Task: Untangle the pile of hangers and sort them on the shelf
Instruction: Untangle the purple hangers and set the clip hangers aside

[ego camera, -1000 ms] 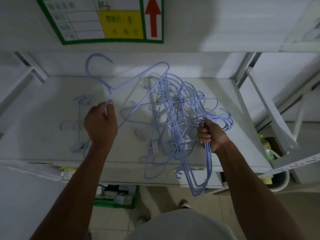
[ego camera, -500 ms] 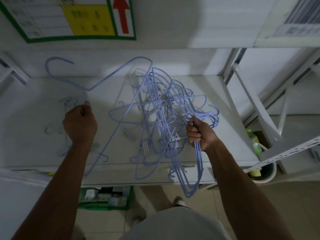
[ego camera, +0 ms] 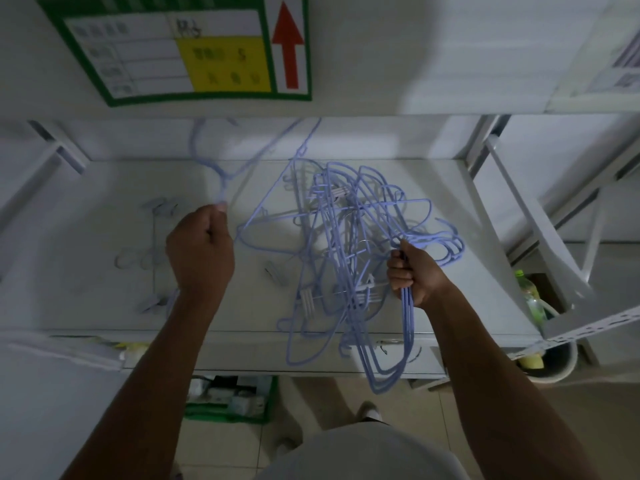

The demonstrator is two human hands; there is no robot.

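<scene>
Both hands are busy over the white shelf [ego camera: 471, 216]. The left hand [ego camera: 199, 252] is a closed fist, fingers curled round the neck of one lilac hanger [ego camera: 222, 187]. Its hook rises toward the far wall, blurred, and one arm of it slants away to the right, toward the heap. Whether it is free of the others, I cannot tell.

Over on the right, the right hand [ego camera: 412, 275] is clamped on a bunch of wires from the tangle of hangers [ego camera: 349, 237]. Several hooks fan out just to the far right of its knuckles. Below the fist, long loops hang down past the near edge of the shelf. The knot itself sits mid-shelf, between the two hands, with pale clips caught among the wires.

At the left of the shelf lie some pale clip hangers [ego camera: 152, 258], flat and apart from the tangle. One loose clip [ego camera: 277, 273] rests between the left hand and the heap.

Above, on the far wall, there is a green-bordered sign [ego camera: 180, 50] with a red arrow [ego camera: 288, 46] pointing up. Under the shelf sits a green crate [ego camera: 228, 400]. Low on the right stands a bucket [ego camera: 554, 362], with a bottle [ego camera: 530, 296] just above it.
</scene>
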